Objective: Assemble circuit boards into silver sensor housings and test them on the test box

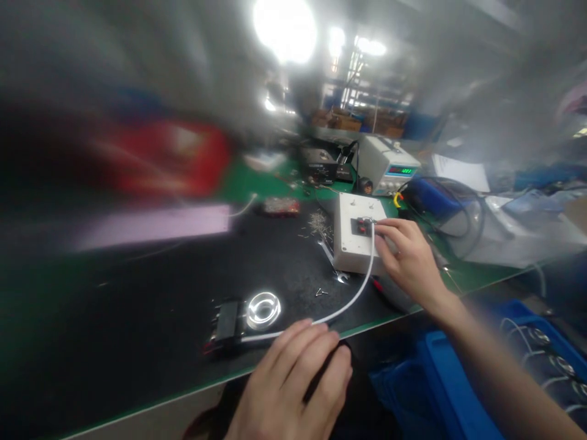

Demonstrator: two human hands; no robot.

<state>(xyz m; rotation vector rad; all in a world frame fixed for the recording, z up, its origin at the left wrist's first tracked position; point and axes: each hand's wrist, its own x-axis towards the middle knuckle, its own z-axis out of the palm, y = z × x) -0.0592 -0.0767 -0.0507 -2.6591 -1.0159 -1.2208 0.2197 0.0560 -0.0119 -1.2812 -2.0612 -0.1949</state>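
Note:
At the white box [360, 260], my right hand [408, 256] pinches the end of a white cable [364, 284] against the black socket [360, 226] on the box's top. The fingertips partly hide the contact. From there the cable curves down and left to a black block [228, 321], beside a brightly lit ring light [263, 310]. My left hand [298, 379] lies near the front edge of the table, back up, its fingers stretched out over the cable. No grip on the cable shows there, and the palm's underside is hidden.
Behind the box stand a power supply [389, 165] with green digits and a black unit [320, 166]. A wrench [331, 260], loose screws [321, 293] and many small metal pins [320, 223] lie left of it. Blue bins [440, 366] sit below the table edge, lower right.

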